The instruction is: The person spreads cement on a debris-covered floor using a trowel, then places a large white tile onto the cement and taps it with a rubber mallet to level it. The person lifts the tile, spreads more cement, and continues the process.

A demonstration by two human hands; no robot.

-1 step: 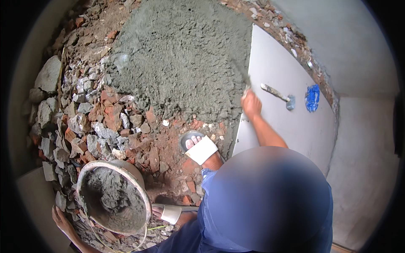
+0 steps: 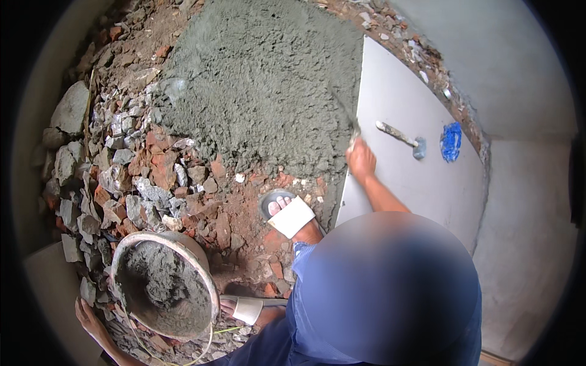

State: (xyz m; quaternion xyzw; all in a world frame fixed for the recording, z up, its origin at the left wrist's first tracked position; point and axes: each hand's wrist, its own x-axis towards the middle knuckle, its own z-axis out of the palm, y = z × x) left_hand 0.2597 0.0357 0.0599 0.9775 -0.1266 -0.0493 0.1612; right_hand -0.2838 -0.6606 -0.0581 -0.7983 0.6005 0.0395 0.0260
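My right hand [image 2: 361,160] is closed round the handle of a trowel [image 2: 356,127] at the edge between wet grey mortar [image 2: 262,79] and a large pale tile [image 2: 421,177]. The trowel's thin blade points away from me over the mortar, and its grey colour blends in. On the tile, to the right of that hand, lies a mallet [image 2: 400,135] with a stained handle. My left hand [image 2: 91,322] is at the lower left with fingers stretched out, beside the rubble and left of a tilted bucket [image 2: 210,283] partly filled with mortar.
Broken brick and concrete rubble [image 2: 152,195] covers the left side. A blue patch [image 2: 451,142] marks the tile. My sandalled feet [image 2: 293,216] stand on the rubble near the bucket. Plastered walls [image 2: 525,177] rise at the right, and a narrow debris strip [image 2: 421,52] borders the tile.
My right hand with the trowel has shifted very slightly left and toward me. My left hand, the bucket and the mallet look unchanged.
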